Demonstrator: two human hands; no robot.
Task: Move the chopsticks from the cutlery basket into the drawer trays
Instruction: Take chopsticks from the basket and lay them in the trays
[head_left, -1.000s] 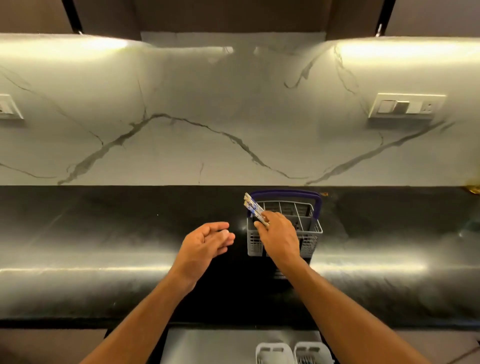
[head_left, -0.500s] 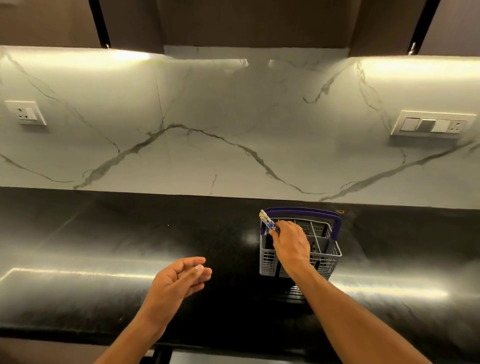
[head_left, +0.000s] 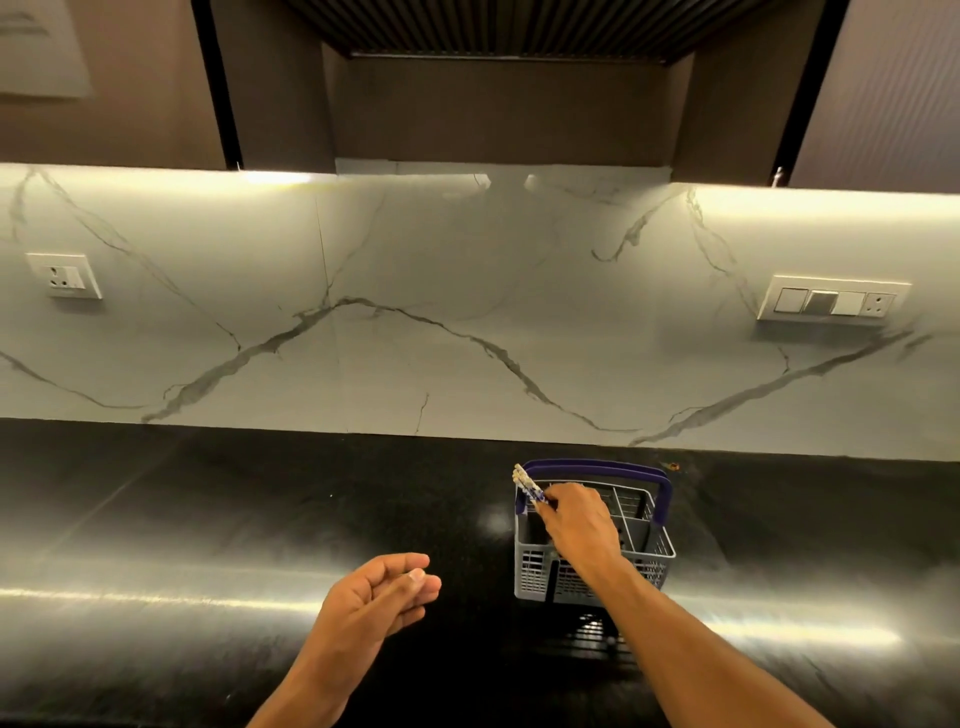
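A: Fingertips (head_left: 546, 503) of right hand (head_left: 576, 525) pinched round chopsticks (head_left: 527, 486), a small bundle, white with blue pattern. Agree?

B: Yes. Bundle tilts toward 11 o'clock from the pinch, top ends just past the basket's left rear corner. Lower ends hidden behind the hand, can't tell if they sit inside a compartment.

A: Left hand (head_left: 376, 597)?

B: Holds nothing. Fingers loosely curled, thumb resting near the index, palm turned inward. Hovers over the counter at 8 o'clock from the basket, apart from it.

A: Basket?

B: Cutlery basket (head_left: 535, 571), grey slotted plastic, purple handle (head_left: 597, 470) arched over the far side. Compartments on the right look empty. Right wrist crosses its front wall.

A: Surroundings?

B: Black glossy countertop (head_left: 208, 519) under it. Marble backsplash (head_left: 467, 312) at 12. Socket (head_left: 65, 275) at 10, switch panel (head_left: 831, 304) at 2. Drawer trays not visible.
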